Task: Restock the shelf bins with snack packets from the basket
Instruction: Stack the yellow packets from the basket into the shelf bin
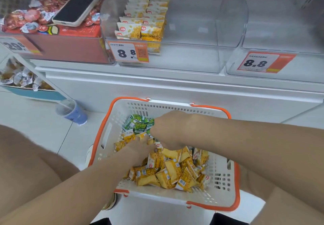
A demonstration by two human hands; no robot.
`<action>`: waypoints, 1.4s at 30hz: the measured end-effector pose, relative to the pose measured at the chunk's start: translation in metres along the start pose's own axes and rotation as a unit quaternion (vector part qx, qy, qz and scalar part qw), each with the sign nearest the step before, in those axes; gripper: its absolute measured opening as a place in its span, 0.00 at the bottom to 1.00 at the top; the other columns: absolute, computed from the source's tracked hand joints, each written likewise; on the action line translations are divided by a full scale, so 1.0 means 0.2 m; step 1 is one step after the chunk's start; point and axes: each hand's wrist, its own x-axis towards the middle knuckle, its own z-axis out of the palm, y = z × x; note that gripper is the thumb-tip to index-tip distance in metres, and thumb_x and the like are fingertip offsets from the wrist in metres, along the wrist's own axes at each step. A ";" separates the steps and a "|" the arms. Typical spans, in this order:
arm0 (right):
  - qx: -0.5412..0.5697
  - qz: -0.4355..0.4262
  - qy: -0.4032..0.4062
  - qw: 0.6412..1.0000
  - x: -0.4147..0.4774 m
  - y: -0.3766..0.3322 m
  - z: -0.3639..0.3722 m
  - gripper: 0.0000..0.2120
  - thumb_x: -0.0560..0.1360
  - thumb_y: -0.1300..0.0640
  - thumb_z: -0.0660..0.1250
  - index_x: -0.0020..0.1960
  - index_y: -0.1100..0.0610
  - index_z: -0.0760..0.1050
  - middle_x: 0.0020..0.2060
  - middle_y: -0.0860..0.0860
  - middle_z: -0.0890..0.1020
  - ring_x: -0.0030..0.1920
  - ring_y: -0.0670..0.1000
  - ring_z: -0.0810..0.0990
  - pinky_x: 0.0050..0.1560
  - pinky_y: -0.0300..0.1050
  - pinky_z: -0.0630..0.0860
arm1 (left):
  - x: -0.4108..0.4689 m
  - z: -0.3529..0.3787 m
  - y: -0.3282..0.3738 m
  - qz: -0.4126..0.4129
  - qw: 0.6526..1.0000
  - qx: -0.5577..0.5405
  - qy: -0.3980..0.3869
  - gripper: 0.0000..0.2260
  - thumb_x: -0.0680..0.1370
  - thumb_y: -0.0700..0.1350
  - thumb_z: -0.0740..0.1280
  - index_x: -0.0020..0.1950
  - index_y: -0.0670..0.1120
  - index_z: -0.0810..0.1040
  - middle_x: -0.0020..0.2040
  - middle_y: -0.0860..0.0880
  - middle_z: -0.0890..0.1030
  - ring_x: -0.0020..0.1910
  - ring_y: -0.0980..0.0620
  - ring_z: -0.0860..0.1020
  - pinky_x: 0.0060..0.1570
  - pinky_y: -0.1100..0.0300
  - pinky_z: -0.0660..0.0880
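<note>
Single head-worn wide-angle camera faces forward and steeply downward, close above the floor-standing basket (157, 108), with shelf bins (184, 60) spanning the upper frame.

Shop: price tags (129, 52) on shelf bins (192, 23)

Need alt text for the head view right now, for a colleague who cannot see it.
The left hand and right hand reach into a white basket of yellow packets and green packets. Above, a clear shelf bin holds rows of shelved packets; a phone lies on red snacks.
</note>
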 end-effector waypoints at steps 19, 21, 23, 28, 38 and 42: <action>0.128 0.084 0.100 0.983 -0.18 0.18 -0.13 0.11 0.82 0.53 0.61 0.63 0.51 0.75 0.53 0.54 0.78 0.50 0.59 0.79 0.47 0.51 0.74 | -0.20 -0.40 -0.19 -0.075 0.923 -0.322 0.198 0.14 0.81 0.44 0.69 0.64 0.45 0.70 0.53 0.43 0.79 0.53 0.42 0.79 0.48 0.51 0.74; 0.174 0.093 0.146 0.969 -0.22 0.26 -0.17 0.11 0.80 0.50 0.67 0.61 0.48 0.75 0.52 0.52 0.78 0.55 0.59 0.79 0.52 0.54 0.77 | -0.32 -0.57 -0.22 -0.061 0.881 -0.393 0.256 0.14 0.79 0.46 0.72 0.63 0.45 0.77 0.49 0.46 0.80 0.50 0.44 0.80 0.46 0.55 0.73; 0.203 0.103 0.191 0.955 -0.25 0.32 -0.24 0.17 0.75 0.48 0.75 0.57 0.49 0.71 0.47 0.49 0.76 0.51 0.57 0.78 0.48 0.54 0.76 | -0.46 -0.73 -0.22 -0.022 0.824 -0.490 0.284 0.09 0.78 0.43 0.74 0.58 0.46 0.81 0.45 0.45 0.82 0.40 0.47 0.84 0.41 0.53 0.81; 0.194 0.126 0.269 0.935 -0.32 0.39 -0.35 0.34 0.62 0.45 0.83 0.54 0.52 0.63 0.48 0.48 0.71 0.47 0.52 0.72 0.44 0.50 0.71 | -0.79 -1.02 -0.26 0.075 0.687 -0.663 0.288 0.08 0.79 0.38 0.72 0.56 0.35 0.81 0.47 0.36 0.86 0.40 0.45 0.85 0.46 0.47 0.85; 0.496 0.154 0.381 0.765 -0.34 0.49 -0.41 0.12 0.77 0.55 0.72 0.57 0.49 0.72 0.41 0.52 0.87 0.39 0.50 0.87 0.51 0.53 0.81 | -0.94 -1.22 -0.41 0.071 0.513 -0.801 0.301 0.12 0.83 0.50 0.65 0.52 0.43 0.82 0.46 0.41 0.82 0.40 0.45 0.81 0.45 0.53 0.81; 0.632 0.161 0.361 0.667 -0.34 0.49 -0.48 0.09 0.81 0.59 0.65 0.60 0.55 0.76 0.46 0.60 0.86 0.42 0.57 0.88 0.50 0.59 0.85 | -0.93 -1.24 -0.45 0.084 0.564 -0.743 0.350 0.14 0.83 0.56 0.67 0.57 0.47 0.85 0.48 0.47 0.86 0.45 0.46 0.83 0.42 0.57 0.79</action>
